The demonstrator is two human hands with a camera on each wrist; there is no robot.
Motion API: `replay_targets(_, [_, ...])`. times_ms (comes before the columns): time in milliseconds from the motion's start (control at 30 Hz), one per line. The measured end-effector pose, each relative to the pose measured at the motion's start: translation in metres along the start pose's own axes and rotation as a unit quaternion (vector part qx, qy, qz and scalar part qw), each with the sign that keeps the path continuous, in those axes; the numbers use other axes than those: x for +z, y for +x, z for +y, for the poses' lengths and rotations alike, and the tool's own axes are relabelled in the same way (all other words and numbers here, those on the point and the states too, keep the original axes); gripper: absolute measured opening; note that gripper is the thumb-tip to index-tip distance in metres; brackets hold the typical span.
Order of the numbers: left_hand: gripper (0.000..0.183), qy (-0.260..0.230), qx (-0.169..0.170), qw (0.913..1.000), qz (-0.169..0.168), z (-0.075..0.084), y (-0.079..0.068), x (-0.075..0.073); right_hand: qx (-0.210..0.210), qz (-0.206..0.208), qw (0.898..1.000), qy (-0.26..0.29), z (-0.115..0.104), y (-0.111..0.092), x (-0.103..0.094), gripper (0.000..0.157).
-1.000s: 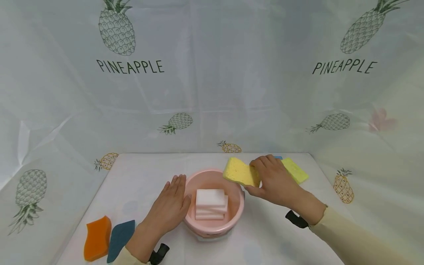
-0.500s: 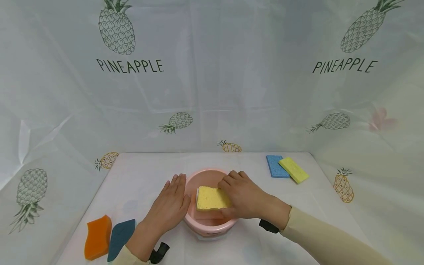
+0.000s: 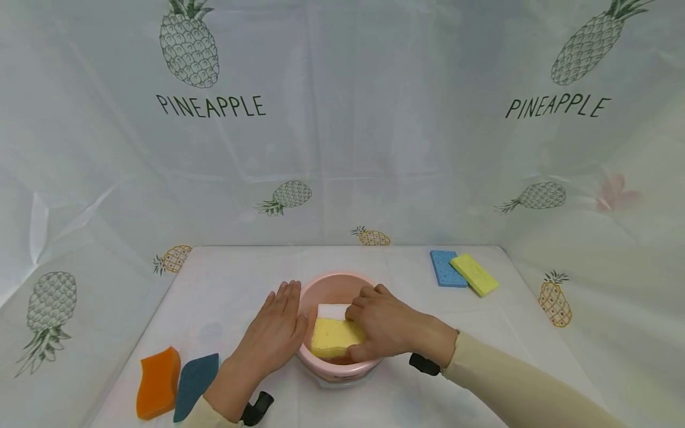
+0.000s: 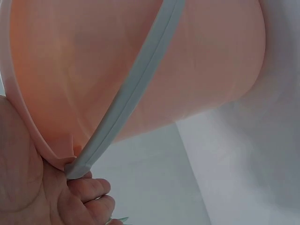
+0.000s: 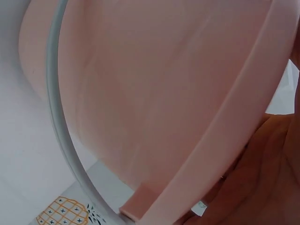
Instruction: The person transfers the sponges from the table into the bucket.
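Note:
A pink bucket [image 3: 342, 373] with a grey handle [image 4: 124, 96] stands mid-table. My right hand [image 3: 384, 324] reaches over its right rim and grips a yellow sponge [image 3: 333, 337] by its right end, inside the bucket. Behind and partly under that sponge shows a white block [image 3: 333, 311]; the rest of the white stack is covered. With fingers straight, my left hand [image 3: 273, 333] rests against the bucket's left rim. In the right wrist view the bucket wall [image 5: 154, 93] hides the sponge, and only part of the right palm [image 5: 262, 178] shows.
An orange sponge [image 3: 158, 383] and a dark blue one [image 3: 195, 383] lie at the front left, beside my left forearm. At the back right, a yellow-green sponge [image 3: 474, 275] overlaps a blue sponge [image 3: 447, 270]. A pineapple-print sheet [image 3: 342, 148] hangs behind and around the table [image 3: 241, 267].
My right hand has carried the yellow sponge from above the bucket's right rim leftward and down into it, then slightly toward the front. The left hand has stayed in place.

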State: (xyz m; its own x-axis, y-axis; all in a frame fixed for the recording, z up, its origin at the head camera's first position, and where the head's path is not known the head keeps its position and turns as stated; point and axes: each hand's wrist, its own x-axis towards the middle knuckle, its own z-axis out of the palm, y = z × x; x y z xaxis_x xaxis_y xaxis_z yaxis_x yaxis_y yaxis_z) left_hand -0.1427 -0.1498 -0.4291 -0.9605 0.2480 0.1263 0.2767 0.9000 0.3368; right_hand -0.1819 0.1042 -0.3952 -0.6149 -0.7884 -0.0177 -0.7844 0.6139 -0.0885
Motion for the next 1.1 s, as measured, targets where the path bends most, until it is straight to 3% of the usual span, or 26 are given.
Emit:
replay_targets(267, [0.064, -0.002, 0.001, 1.0, 0.003, -0.0003, 0.0006, 0.0012, 0.007, -0.017, 1.0, -0.001, 0.0009, 0.0013, 0.0032, 0.058])
replay_targets(567, [0.064, -0.003, 0.005, 0.9999, 0.008, -0.001, 0.0002, 0.0027, 0.016, -0.01, 1.0, 0.006, 0.0003, 0.0, 0.004, 0.063])
replay_targets(767, [0.063, -0.006, 0.013, 0.9997, 0.019, -0.0028, -0.0003, 0.0048, 0.019, 0.003, 0.999, 0.028, 0.0036, -0.0023, 0.0059, 0.05])
replay_targets(1100, [0.063, -0.014, 0.014, 0.9997, 0.013, -0.0002, -0.0021, 0.0013, 0.018, 0.037, 0.999, 0.02, 0.0058, -0.0053, 0.0097, 0.036])
